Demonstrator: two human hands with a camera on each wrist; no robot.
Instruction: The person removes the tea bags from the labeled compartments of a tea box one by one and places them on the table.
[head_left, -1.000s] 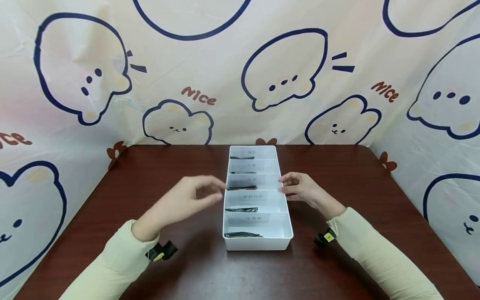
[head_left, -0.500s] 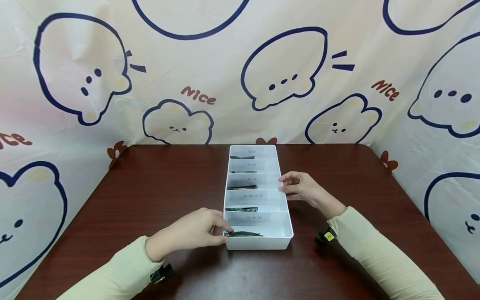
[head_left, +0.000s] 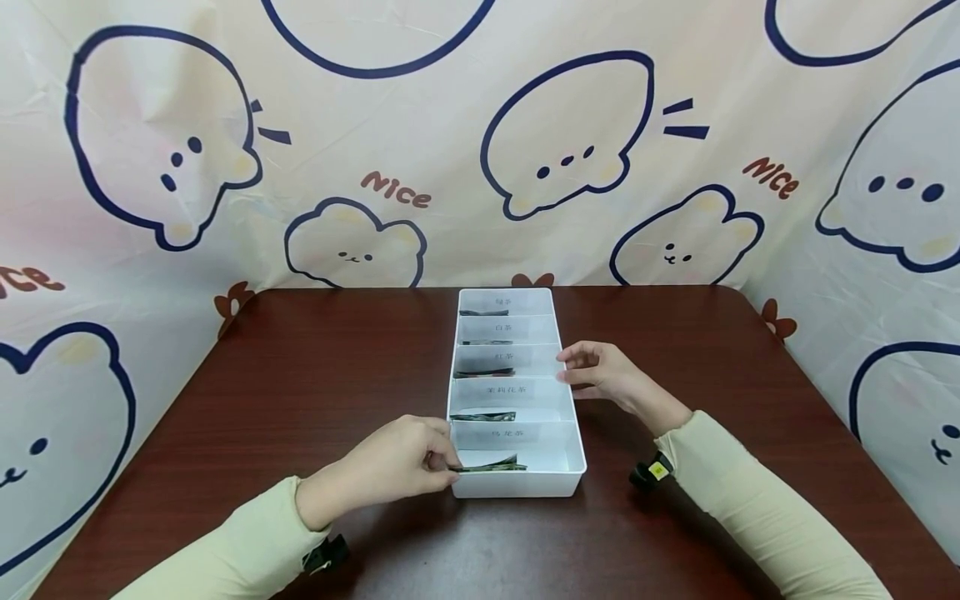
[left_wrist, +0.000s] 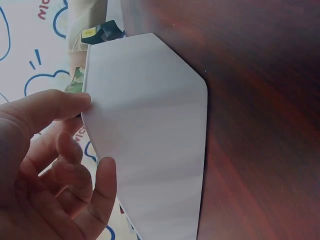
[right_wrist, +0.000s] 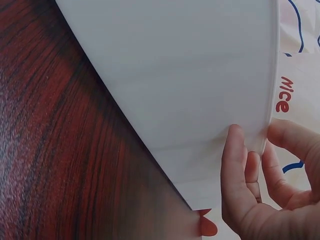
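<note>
A long white divided box (head_left: 517, 486) stands on the table, its compartments labelled with printed characters. Flat foil tea packets lie at the left of each compartment. My left hand (head_left: 401, 458) is at the box's near left corner, thumb and finger pinching a dark green tea packet (head_left: 491, 465) in the nearest compartment. In the left wrist view a green packet corner (left_wrist: 77, 80) shows above the thumb, while the little finger touches the outer wall. My right hand (head_left: 607, 375) holds the box's right rim near the middle; in the right wrist view one fingertip (right_wrist: 234, 132) rests on the outer wall.
More packets lie in the compartments behind, such as a dark one (head_left: 483, 417) and a reddish one (head_left: 486, 372). The brown wooden table (head_left: 337, 358) extends around the box. A cartoon-printed cloth (head_left: 450, 125) hangs behind and at both sides.
My left hand has come from beside the middle compartments towards me to the nearest one and taken hold of a packet, which now stands up slightly. My right hand has stayed at the rim.
</note>
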